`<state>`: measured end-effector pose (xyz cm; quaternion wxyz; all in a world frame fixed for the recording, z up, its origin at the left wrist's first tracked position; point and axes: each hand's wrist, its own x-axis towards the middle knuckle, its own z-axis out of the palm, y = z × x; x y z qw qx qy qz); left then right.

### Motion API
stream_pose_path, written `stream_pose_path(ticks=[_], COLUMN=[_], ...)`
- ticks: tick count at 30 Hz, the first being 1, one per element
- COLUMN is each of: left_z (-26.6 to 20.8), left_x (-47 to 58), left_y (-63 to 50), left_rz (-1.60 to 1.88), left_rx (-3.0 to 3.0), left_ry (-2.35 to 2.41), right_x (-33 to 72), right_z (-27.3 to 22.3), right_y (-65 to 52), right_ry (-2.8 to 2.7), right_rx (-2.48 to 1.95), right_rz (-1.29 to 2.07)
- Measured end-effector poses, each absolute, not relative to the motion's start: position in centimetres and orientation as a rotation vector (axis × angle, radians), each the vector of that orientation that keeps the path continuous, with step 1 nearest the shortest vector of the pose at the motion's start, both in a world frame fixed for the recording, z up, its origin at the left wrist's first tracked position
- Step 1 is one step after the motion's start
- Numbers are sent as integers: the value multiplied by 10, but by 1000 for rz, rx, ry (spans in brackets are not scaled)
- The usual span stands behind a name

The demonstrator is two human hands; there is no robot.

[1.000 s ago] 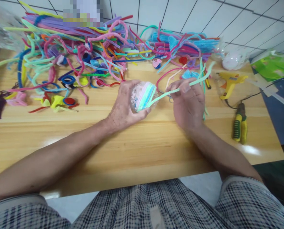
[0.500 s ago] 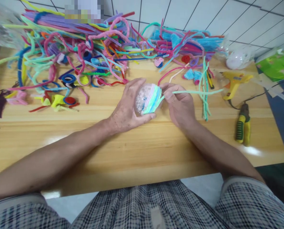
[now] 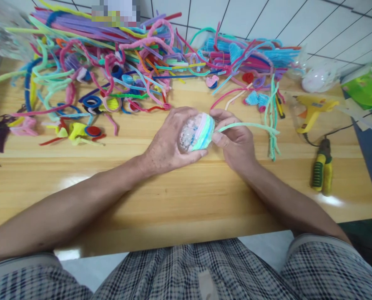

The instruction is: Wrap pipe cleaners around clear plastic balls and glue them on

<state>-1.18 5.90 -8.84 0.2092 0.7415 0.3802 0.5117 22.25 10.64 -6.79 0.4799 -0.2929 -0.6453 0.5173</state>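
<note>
My left hand (image 3: pixel 172 143) is wrapped round a clear ball (image 3: pixel 187 137), thumb below and fingers over the top. Bands of lilac, mint green and blue pipe cleaner cover the ball's right side. A mint green pipe cleaner (image 3: pixel 248 124) is pinched between the thumb and finger of my right hand (image 3: pixel 236 139), close against the ball's right edge. Its free end stretches right, across several loose mint green pipe cleaners (image 3: pixel 271 141) on the table. My right fingertips hide where the strand meets the ball.
A tangled heap of coloured pipe cleaners (image 3: pixel 101 54) spreads along the back of the wooden table (image 3: pixel 161 208). To the right lie a yellow glue gun (image 3: pixel 314 109), yellow-and-green pliers (image 3: pixel 322 168) and a clear ball (image 3: pixel 317 79). A green packet (image 3: pixel 367 85) sits in the far right corner.
My right hand has pressed the mint green strand closer to the ball, and its free end now bows in an arc. The view has shifted slightly.
</note>
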Motion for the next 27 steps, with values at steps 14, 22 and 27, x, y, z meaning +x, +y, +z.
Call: stream_pose_path(ticks=[14, 22, 27], left_z=[-86, -87, -87], left_x=[-12, -3, -1], left_y=[52, 46, 51], left_rz=[1331, 1336, 1377], left_rx=[2234, 2273, 2108], left_ry=[1110, 1084, 1110], right_x=[222, 231, 236], right_z=[-57, -61, -49], right_y=[97, 102, 104], right_ry=[-1455, -1451, -1466], right_rx=[-827, -776, -751], right_rz=[1439, 1512, 1360])
